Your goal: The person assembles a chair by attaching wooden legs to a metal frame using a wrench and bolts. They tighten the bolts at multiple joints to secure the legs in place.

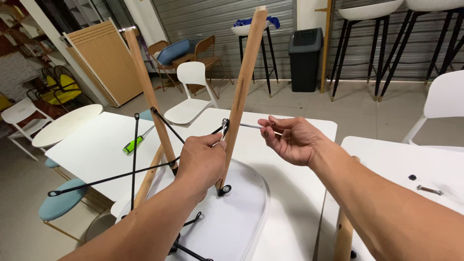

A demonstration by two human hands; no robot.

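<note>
Left hand (pixel 202 162) closed around the lower part of a wooden chair leg (pixel 241 92), thumb side up near the metal fitting (pixel 224 126) on that leg. Right hand (pixel 294 139) half-curled, fingertips pinching a slim metal hex key (pixel 251 126) that ran level into the fitting. The leg stood tilted, foot end up, its base seated in a black bracket (pixel 223 189) on the upturned white chair seat (pixel 232 217). Seat lay on a white table (pixel 295 193). A second wooden leg (pixel 150 96) rose to the left, with black metal brace rods (pixel 134 159) crossing between the legs. Green-handled screwdriver (pixel 134 144) lay on the table left of the legs. A bolt (pixel 429 190) and a small black washer (pixel 412 177) lay on the neighbouring white table, well apart from both hands.
</note>
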